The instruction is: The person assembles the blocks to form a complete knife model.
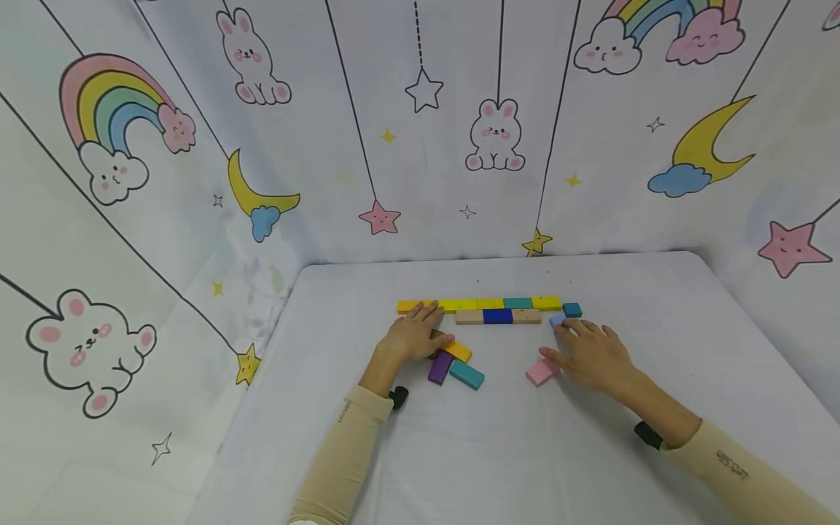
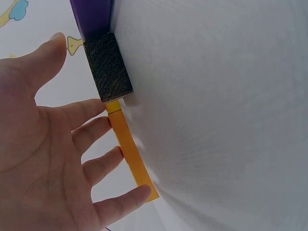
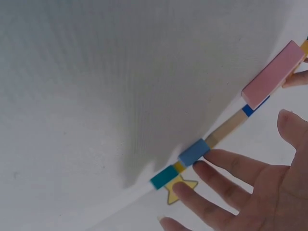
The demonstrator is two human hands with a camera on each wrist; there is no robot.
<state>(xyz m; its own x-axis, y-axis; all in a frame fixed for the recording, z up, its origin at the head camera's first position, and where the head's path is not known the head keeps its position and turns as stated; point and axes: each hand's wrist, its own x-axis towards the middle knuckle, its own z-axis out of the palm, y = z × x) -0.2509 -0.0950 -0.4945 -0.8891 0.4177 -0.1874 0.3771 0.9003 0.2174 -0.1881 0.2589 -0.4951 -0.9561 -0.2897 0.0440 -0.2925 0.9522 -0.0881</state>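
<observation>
My left hand (image 1: 413,337) has its fingers spread, the fingertips at the orange block (image 1: 407,307) on the left end of the back row. In the left wrist view those fingertips lie along the orange block (image 2: 132,151), and a dark block (image 2: 108,67) stands near the thumb. My right hand (image 1: 597,357) reaches its fingertips to a light blue block (image 1: 555,321), with a finger touching its end in the right wrist view. Its thumb is near a pink block (image 1: 542,372); contact there is unclear. Just beyond the fingers sits a small teal block (image 1: 572,310).
Yellow blocks (image 1: 457,306) and a teal block (image 1: 518,303) continue the back row. In front of it lie tan blocks (image 1: 469,317) around a dark blue block (image 1: 497,316). Purple (image 1: 440,367), teal (image 1: 467,375) and orange-yellow (image 1: 458,351) blocks cluster by the left hand on the white-covered table (image 1: 499,452).
</observation>
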